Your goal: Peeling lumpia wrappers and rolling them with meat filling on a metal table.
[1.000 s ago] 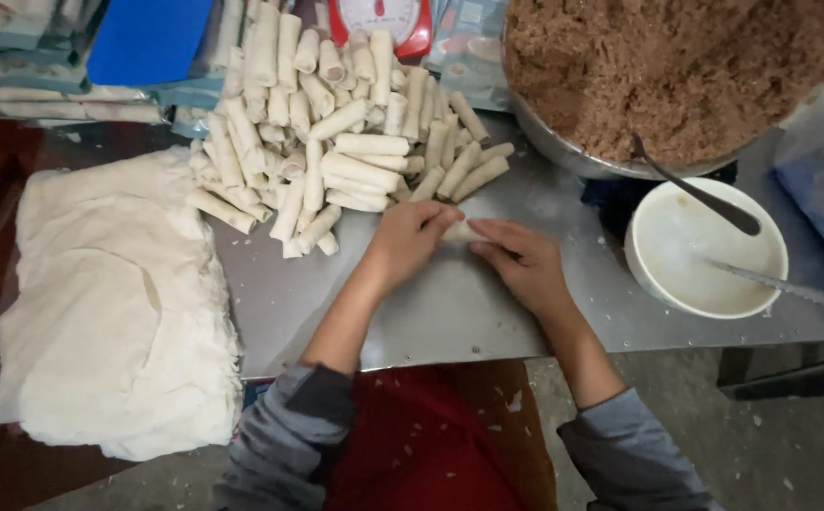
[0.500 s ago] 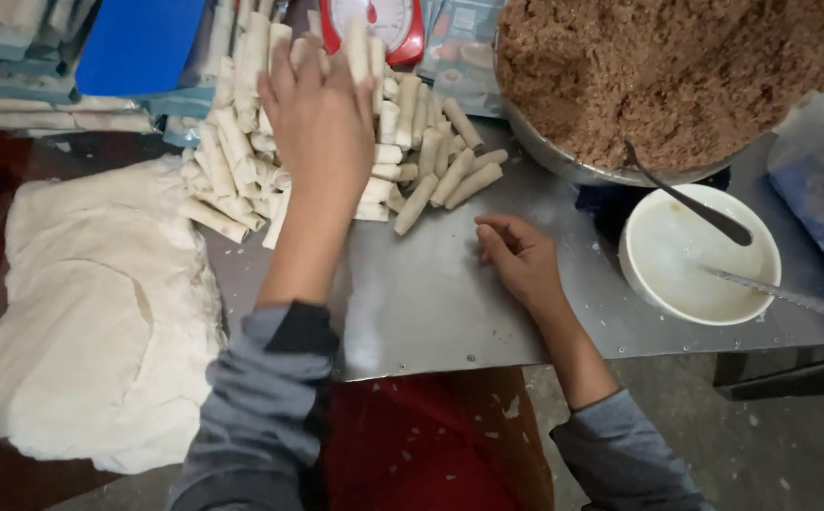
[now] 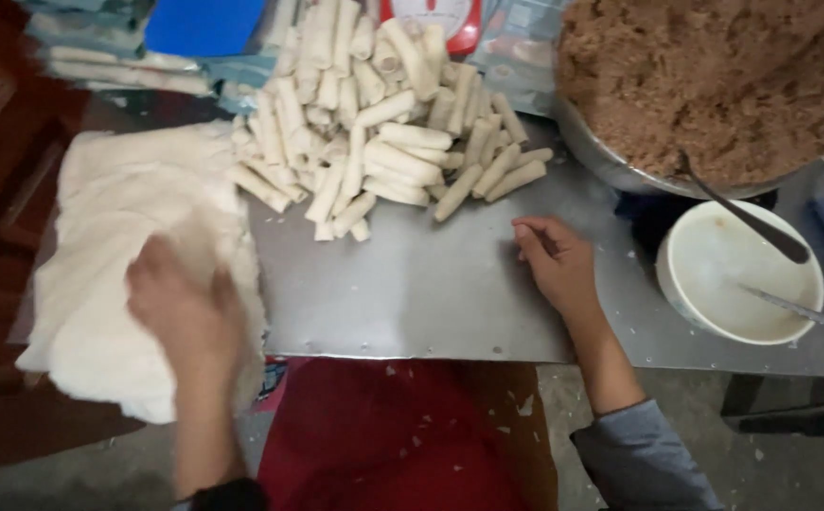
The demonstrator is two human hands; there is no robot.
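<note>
Our left hand [image 3: 180, 317] presses loosely spread fingers on the wrapper stack [image 3: 118, 246] at the table's [image 3: 412, 293] left edge (blurred), right hand [image 3: 554, 265] resting unclenched, holding nothing, below the rolls [image 3: 383, 132], bowl [image 3: 705, 255] rightward.

Soft, even light falls from above, with mild glare on the grey steel tabletop [image 3: 412, 293]. The left hand [image 3: 180, 312] is motion-blurred; the corners look dim.
</note>
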